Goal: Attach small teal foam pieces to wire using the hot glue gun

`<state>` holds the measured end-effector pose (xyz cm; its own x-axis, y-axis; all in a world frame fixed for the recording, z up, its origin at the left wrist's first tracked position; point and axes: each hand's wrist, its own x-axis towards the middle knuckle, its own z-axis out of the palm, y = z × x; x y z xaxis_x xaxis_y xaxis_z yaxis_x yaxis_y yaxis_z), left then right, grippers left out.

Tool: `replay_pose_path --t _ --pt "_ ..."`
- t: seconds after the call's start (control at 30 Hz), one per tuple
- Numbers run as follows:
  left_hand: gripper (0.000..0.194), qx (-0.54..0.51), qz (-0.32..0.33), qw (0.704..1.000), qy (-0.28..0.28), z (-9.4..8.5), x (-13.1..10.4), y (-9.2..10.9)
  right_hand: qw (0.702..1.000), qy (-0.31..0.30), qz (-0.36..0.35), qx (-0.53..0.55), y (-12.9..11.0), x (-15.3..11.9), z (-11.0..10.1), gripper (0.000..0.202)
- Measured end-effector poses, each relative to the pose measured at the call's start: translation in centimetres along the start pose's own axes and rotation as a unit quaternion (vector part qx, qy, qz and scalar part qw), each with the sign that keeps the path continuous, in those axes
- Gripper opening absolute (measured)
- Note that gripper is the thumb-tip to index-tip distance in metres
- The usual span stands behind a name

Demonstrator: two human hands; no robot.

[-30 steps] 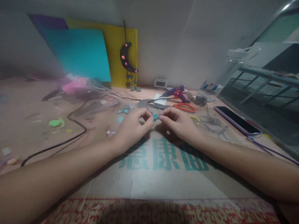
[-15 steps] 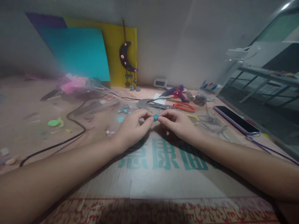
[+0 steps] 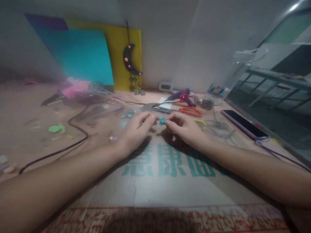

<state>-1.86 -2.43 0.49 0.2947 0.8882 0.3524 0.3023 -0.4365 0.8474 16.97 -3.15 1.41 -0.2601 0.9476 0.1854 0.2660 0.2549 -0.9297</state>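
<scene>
A small turquoise flower-shaped piece (image 3: 162,121) is pinched between the thumb and index finger of my right hand (image 3: 181,124). A thin pale cord curves up just behind it. My left hand (image 3: 142,126) is close by on the left, thumb drawn in against the index finger, with nothing visible between them; its fingertips are just short of the piece. More light-blue pieces (image 3: 126,115) lie behind my left hand, one flat blue cutout (image 3: 123,124) nearer to it. Both hands hover over a board with green printed characters (image 3: 171,160).
Behind the hands lie orange-handled scissors (image 3: 191,111) and a glue gun (image 3: 181,96) with a red light. A phone (image 3: 245,124) and grey yarn (image 3: 206,103) are at right. A black cable (image 3: 80,126) crosses the left. A moon ornament (image 3: 130,61) hangs before yellow sheet (image 3: 119,38).
My left fingers have come off the turquoise piece and moved slightly left, the thumb rising. My right hand still holds the piece, which now shows more of its shape.
</scene>
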Motion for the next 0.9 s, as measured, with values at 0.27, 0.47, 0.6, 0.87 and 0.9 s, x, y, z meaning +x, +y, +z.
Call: replay_pose_path --t 0.27,0.47,0.6,0.87,0.9 --pt "0.02 0.082 0.026 0.996 -0.024 0.2 -0.2 0.6 1.0 -0.013 0.003 -0.004 -0.1 -0.2 0.0 0.019" --pt "0.02 0.093 0.013 0.996 -0.011 0.0 -0.1 0.4 0.997 -0.002 -0.042 -0.059 0.7 0.1 -0.5 0.02" --pt "0.021 0.091 0.012 0.996 -0.01 0.1 -0.1 0.5 0.993 0.018 -0.062 -0.103 0.8 0.4 -1.1 0.018" --pt "0.021 0.108 0.017 0.994 -0.015 0.1 -0.1 0.7 0.976 0.036 -0.117 -0.181 0.0 0.2 -1.2 0.013" --pt "0.021 0.11 0.019 0.994 -0.015 0.1 -0.1 0.7 0.975 0.032 -0.119 -0.186 0.0 0.2 -1.2 0.014"
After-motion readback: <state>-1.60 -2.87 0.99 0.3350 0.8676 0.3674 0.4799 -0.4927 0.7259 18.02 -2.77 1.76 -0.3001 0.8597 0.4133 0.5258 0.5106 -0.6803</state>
